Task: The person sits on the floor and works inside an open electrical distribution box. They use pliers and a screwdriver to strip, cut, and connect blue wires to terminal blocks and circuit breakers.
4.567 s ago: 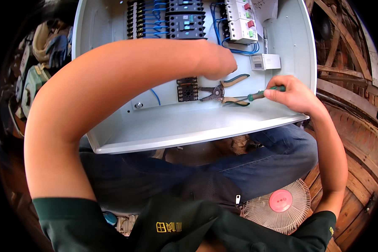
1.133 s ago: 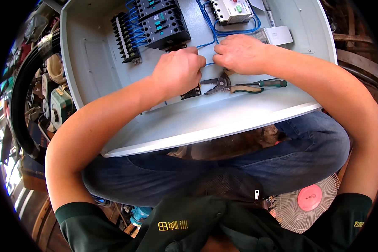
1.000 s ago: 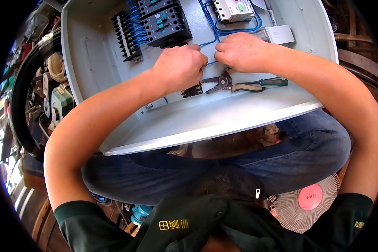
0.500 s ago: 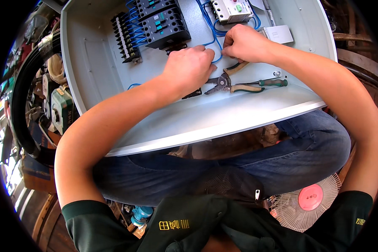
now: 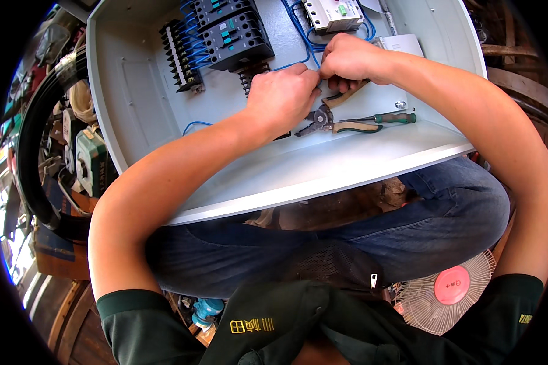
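A thin blue wire point(image 5: 315, 59) runs down to the fingertips of both my hands, which meet close together over the grey metal enclosure point(image 5: 237, 193). My left hand point(image 5: 284, 94) is closed in a pinch at the wire's lower end. Beside it, my right hand point(image 5: 351, 61) pinches the same wire, its fingers curled; the very tip is hidden. Wire strippers point(image 5: 349, 127) with tan handles lie just below the hands, jaws pointing left. A screwdriver point(image 5: 397, 118) with a green handle rests alongside. Partly behind my left hand sits a small dark terminal strip point(image 5: 246, 79).
Black contactors point(image 5: 236, 44) with blue wiring stand beside a terminal block point(image 5: 179, 58) at the enclosure's left. A white breaker point(image 5: 332, 15) is at the top. The enclosure lies over my crossed legs. A fan point(image 5: 452, 285) stands lower right, a green case point(image 5: 91, 159) left.
My left hand has shifted slightly right and down, uncovering more of the dark terminal strip. My right hand has moved slightly down and left, its fingers more curled.
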### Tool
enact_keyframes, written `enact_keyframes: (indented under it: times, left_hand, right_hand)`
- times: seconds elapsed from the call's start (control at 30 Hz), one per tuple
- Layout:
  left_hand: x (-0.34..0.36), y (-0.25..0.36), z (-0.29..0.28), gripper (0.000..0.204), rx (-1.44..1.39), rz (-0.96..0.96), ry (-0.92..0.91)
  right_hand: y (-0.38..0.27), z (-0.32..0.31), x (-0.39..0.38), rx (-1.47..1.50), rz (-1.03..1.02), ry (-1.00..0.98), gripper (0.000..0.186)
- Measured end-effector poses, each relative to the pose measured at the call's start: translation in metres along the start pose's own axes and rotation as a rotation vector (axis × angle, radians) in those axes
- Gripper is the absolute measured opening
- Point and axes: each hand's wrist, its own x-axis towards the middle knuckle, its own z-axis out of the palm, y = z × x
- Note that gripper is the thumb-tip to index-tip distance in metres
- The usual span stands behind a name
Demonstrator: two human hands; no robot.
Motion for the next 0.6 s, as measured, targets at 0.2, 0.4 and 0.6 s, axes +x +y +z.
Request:
enact_keyframes:
  times: [0.2,0.4,0.6]
  left_hand:
    - [0.000,-0.011,0.008,0.009,0.004,0.144,0.070]
    - [0.002,-0.017,0.012,0.007,0.004,0.263,0.116]
    - [0.004,-0.019,0.014,0.007,-0.008,0.318,0.133]
  right_hand:
    - [0.001,0.003,0.003,0.006,0.031,0.002,0.012]
    - [-0.006,0.006,0.001,0.065,0.085,0.006,0.011]
    - [-0.005,0.009,0.000,0.142,0.106,0.007,0.012]
